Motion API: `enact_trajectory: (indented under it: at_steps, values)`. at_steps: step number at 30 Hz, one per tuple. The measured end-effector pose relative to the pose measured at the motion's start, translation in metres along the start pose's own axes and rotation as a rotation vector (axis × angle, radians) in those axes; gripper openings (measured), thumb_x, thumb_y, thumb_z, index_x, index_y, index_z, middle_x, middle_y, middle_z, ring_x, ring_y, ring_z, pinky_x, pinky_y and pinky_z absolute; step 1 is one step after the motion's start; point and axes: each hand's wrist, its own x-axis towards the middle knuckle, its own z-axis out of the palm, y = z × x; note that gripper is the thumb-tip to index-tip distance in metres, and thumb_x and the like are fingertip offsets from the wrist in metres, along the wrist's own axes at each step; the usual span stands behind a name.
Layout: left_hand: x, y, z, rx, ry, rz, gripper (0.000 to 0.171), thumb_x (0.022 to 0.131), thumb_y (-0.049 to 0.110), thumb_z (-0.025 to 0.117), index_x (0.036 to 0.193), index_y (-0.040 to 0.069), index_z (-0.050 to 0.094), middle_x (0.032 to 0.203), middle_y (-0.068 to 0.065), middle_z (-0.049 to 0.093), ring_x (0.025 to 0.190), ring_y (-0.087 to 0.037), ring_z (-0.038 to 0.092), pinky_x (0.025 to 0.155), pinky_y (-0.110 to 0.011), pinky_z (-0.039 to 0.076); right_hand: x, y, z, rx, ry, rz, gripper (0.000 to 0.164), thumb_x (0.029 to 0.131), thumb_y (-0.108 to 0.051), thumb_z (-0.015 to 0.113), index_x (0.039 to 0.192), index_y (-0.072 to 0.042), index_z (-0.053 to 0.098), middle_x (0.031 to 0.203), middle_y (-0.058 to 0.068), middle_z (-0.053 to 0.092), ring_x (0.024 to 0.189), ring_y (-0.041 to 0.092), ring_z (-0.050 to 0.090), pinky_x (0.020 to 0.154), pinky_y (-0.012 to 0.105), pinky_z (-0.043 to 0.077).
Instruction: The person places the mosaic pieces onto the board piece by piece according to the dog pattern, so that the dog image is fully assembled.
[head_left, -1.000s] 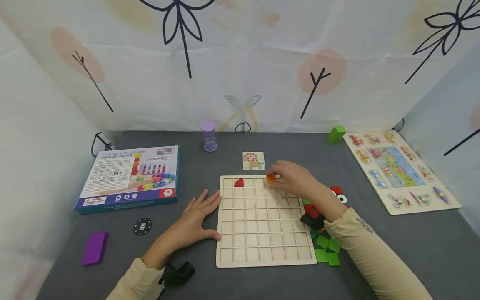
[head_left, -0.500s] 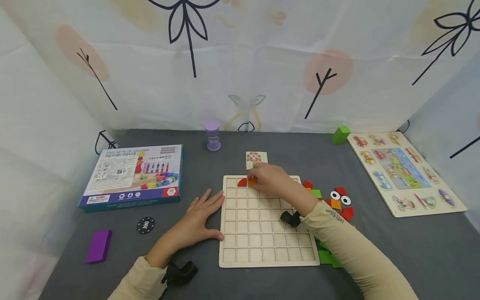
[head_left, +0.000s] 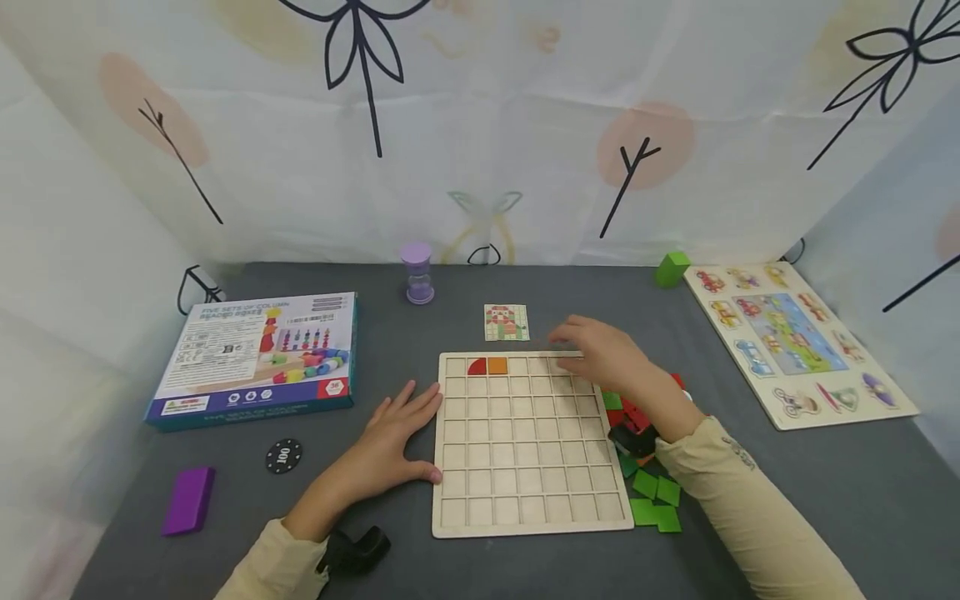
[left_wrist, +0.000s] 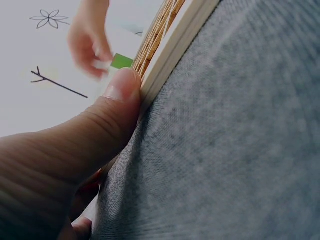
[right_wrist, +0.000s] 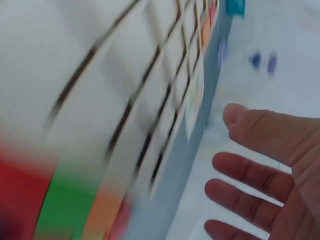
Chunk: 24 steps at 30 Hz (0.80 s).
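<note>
A wooden grid board (head_left: 536,532) lies on the grey table. In its top row a red quarter-circle tile (head_left: 477,367) sits beside an orange square tile (head_left: 497,366). My left hand (head_left: 396,437) rests along the board's left edge with spread fingers, and its thumb (left_wrist: 122,87) touches the side of the frame. Above the board's top right corner is my right hand (head_left: 603,354), holding nothing; its fingers (right_wrist: 250,170) are apart and relaxed in the right wrist view. Behind the board lies a small printed pattern card (head_left: 506,322).
Green tiles (head_left: 657,500) and red tiles (head_left: 633,414) lie right of the board, partly under my right arm. A boxed toy set (head_left: 255,358), a black chip (head_left: 283,456) and a purple block (head_left: 188,501) are left. Behind stand an hourglass (head_left: 417,273), a green block (head_left: 672,269) and a picture puzzle (head_left: 802,350).
My right hand carried the orange tile leftward, set it beside the red quarter-circle and let go. It has since moved back right. My left hand stayed at the board's edge.
</note>
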Motion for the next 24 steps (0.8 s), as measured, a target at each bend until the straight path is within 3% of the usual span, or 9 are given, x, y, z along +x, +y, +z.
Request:
enact_trajectory:
  at_steps: [4,11,16,24]
  values:
    - [-0.001,-0.001,-0.001,0.003,0.003,-0.004,0.101,0.059,0.051,0.073,0.141,0.014,0.026,0.147,0.004,0.019,0.136,-0.026,0.003,0.104,-0.054,0.001,-0.033,0.036,-0.014,-0.059,0.004,0.155,0.032,0.077,-0.02,0.069,0.107,-0.01,0.062,0.098,0.007,0.058,0.085,0.022,0.057,0.063,0.037,0.047]
    - [-0.001,-0.003,-0.001,0.01,0.007,0.0,0.102,0.059,0.052,0.072,0.141,0.015,0.026,0.147,0.004,0.019,0.136,-0.027,0.003,0.104,-0.055,0.001,-0.075,0.083,-0.022,-0.061,-0.119,0.393,0.029,0.077,-0.023,0.068,0.097,-0.002,0.061,0.081,0.008,0.059,0.067,0.019,0.051,0.054,0.032,0.043]
    - [-0.001,-0.003,0.0,0.011,0.005,0.004,0.101,0.059,0.052,0.072,0.141,0.014,0.025,0.147,0.003,0.019,0.136,-0.028,0.003,0.103,-0.055,0.001,-0.085,0.094,-0.021,-0.03,-0.168,0.45,0.033,0.078,-0.027,0.066,0.094,0.001,0.06,0.076,0.007,0.059,0.061,0.017,0.049,0.053,0.031,0.042]
    - [0.001,-0.002,0.001,0.007,0.002,0.009,0.101,0.06,0.052,0.072,0.141,0.015,0.025,0.148,0.002,0.018,0.136,-0.028,0.003,0.103,-0.055,0.002,-0.083,0.095,-0.017,-0.014,-0.152,0.442,0.029,0.078,-0.023,0.066,0.095,-0.001,0.06,0.077,0.007,0.058,0.064,0.018,0.05,0.053,0.031,0.042]
